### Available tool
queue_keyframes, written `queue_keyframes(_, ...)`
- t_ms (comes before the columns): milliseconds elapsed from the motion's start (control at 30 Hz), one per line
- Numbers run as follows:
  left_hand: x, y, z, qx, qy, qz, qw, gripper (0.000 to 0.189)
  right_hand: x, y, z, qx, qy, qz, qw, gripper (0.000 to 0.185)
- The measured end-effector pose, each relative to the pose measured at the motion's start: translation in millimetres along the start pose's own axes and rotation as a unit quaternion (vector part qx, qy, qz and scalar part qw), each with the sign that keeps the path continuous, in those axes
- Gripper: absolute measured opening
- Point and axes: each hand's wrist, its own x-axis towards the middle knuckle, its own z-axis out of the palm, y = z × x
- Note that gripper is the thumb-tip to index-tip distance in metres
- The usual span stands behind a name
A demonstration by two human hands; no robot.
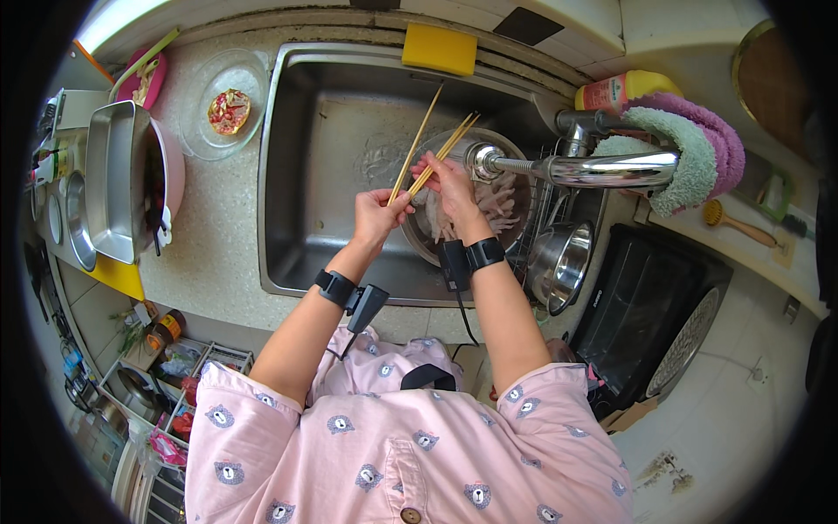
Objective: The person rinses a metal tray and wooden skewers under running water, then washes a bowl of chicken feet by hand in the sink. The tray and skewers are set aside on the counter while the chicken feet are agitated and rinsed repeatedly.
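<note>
Above a stainless steel sink (340, 242), my left hand (380, 216) grips the lower end of a wooden chopstick (416, 144) that points up and slightly right. My right hand (448, 187) is shut on several more chopsticks (461, 134); their lower ends meet the fingers of my left hand. Under my right hand a round metal bowl (524, 219) holds pale pieces of food (497, 203) that look like chicken feet. The chrome spray head of the faucet (486, 162) hangs over this bowl, beside my right hand. Both wrists wear black straps with small devices.
A yellow sponge (439, 50) lies on the sink's back rim. On the left counter are a glass plate (196, 141) with a cut fruit, a metal tray (111, 183) and a pink basin (171, 177). To the right stand a steel bowl (563, 268), towels (694, 150) and a black oven (628, 308).
</note>
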Motion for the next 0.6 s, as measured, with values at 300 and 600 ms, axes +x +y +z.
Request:
queue_keyframes(300,-7.4,-3.0,-2.4,0.021,0.018,0.031,0.999,0.017,20.0,-17.0,-14.2,-0.030,0.059,-0.029,0.997,0.031)
queue_keyframes(600,-7.2,-11.9,-13.0,0.013,-0.006,0.018,1.000,0.015,10.2,-13.9,-21.8,-0.052,0.055,-0.101,0.992,0.018)
